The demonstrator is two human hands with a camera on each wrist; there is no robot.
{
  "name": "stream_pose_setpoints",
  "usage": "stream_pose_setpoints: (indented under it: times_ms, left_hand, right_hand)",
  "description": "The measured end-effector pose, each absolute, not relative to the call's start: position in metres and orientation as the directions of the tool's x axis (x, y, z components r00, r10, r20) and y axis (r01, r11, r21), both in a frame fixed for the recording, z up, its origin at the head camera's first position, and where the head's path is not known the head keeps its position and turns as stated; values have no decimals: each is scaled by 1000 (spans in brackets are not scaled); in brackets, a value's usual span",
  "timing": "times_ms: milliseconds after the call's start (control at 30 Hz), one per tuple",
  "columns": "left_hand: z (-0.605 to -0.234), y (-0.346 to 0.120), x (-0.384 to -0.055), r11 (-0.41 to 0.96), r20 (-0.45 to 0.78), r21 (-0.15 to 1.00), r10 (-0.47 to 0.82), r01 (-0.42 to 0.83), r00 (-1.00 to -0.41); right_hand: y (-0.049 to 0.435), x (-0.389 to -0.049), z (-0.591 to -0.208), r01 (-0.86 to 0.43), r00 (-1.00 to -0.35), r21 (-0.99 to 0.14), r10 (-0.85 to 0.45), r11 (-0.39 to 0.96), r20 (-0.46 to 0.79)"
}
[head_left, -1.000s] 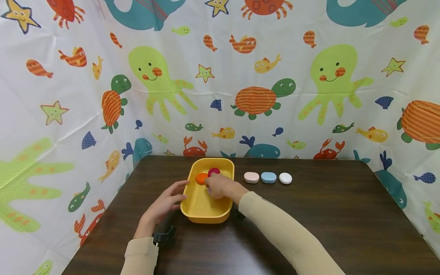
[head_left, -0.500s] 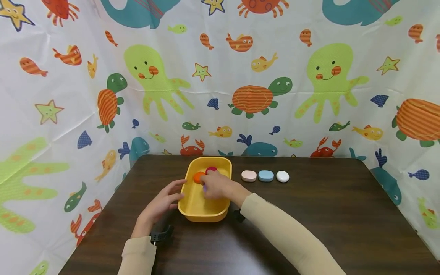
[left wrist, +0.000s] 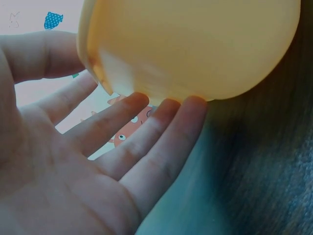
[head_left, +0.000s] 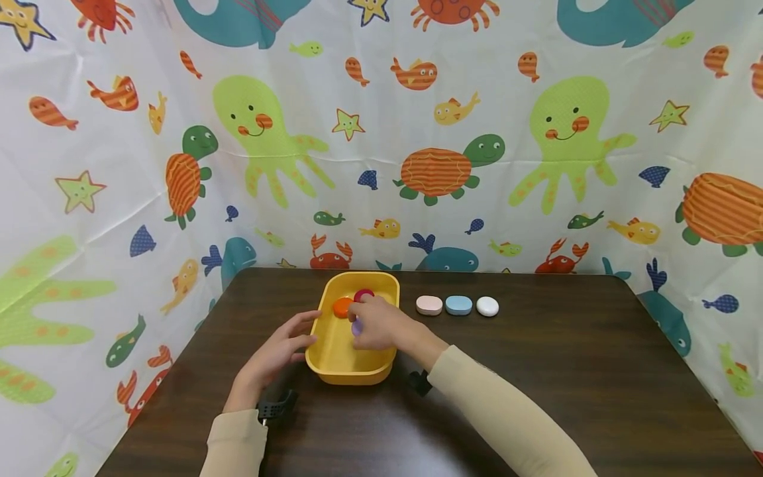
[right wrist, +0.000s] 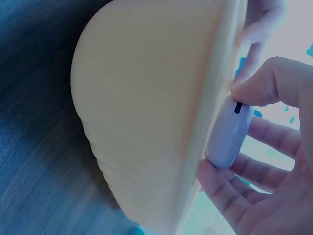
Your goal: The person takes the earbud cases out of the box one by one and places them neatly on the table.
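My right hand (head_left: 377,323) is over the yellow bin (head_left: 353,377) and pinches a small purple rounded case (right wrist: 228,134) between thumb and fingers. In the right wrist view the case has a short dark slot near one end and appears beside the bin's rim. Inside the bin, toward the back, lie an orange rounded piece (head_left: 342,307) and a dark pink one (head_left: 362,293), the latter partly behind my right hand. My left hand (head_left: 275,351) reaches to the bin's left side. In the left wrist view its extended fingertips (left wrist: 194,105) touch the outer wall.
Right of the bin, a pink oval piece (head_left: 429,305), a blue oval piece (head_left: 458,305) and a white round piece (head_left: 487,307) stand in a row on the dark wooden table (head_left: 560,371). A curtain (head_left: 381,192) printed with sea animals hangs behind the table.
The purple case now shows more clearly in my right hand, which has shifted slightly. My left hand keeps its place at the bin's side. The head view has drifted a little.
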State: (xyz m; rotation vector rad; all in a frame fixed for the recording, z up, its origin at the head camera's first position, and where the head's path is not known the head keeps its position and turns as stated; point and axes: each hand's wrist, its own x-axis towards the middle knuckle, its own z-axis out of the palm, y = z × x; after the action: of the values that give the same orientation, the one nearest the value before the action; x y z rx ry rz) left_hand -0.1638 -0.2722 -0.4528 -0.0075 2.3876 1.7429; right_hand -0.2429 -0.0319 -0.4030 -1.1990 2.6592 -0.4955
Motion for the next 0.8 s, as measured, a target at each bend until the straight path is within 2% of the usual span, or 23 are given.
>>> stream_pose_setpoints:
  times_ms: [800]
  left_hand:
    - [-454, -272, -166, 320, -163, 939, 100, -123, -982]
  right_hand:
    - [10, -225, -384, -688, -700, -407, -697, 601, 154]
